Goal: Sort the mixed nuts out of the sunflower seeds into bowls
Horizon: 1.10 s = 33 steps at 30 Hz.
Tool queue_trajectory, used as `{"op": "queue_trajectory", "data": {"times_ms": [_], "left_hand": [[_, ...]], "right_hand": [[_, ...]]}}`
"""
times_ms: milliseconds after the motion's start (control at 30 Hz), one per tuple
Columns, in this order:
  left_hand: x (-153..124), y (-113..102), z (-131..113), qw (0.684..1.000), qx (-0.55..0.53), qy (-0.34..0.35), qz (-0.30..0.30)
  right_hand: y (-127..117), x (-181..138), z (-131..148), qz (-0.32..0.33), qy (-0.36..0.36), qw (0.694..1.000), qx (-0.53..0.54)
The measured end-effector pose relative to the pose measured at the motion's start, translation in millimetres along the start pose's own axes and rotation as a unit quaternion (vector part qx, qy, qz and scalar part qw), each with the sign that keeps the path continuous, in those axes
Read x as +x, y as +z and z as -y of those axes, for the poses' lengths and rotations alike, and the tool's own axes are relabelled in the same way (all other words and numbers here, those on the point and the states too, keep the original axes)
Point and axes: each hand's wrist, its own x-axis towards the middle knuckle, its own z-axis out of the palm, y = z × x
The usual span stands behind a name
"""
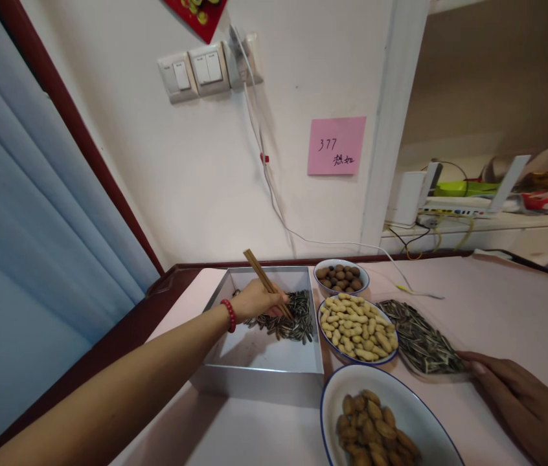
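My left hand (257,299), with a red bead bracelet at the wrist, is closed around a pair of wooden chopsticks (260,274). Their tips reach down into a heap of striped sunflower seeds (293,317) inside a white square box (264,369). My right hand (521,395) lies flat on the table, fingers stretched out, touching the near edge of a clear tray of sunflower seeds (420,340).
A plate of peanuts in shells (356,327), a small bowl of dark round nuts (341,277) and a near plate of brown nuts (376,427) stand on the pink table. A white cable (414,292) crosses the table. Wall, switches and a pink note are behind.
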Motion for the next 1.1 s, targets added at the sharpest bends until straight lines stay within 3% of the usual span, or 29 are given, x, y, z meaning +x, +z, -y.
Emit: {"op": "queue_trajectory", "data": {"times_ms": [367, 733, 1100], "left_hand": [[-10.8, -12.3, -8.8, 0.996, -0.074, -0.043, -0.030], [-17.1, -21.2, -14.6, 0.994, -0.095, -0.024, -0.057], [-9.6, -9.9, 1.1, 0.997, -0.070, -0.040, 0.000]], "right_hand": [[0.3, 0.7, 3.6, 0.000, 0.007, 1.000, -0.003], [-0.3, 1.7, 8.9, -0.005, 0.011, 1.000, 0.016], [-1.2, 1.0, 11.2, 0.001, 0.032, 0.999, 0.018]]}}
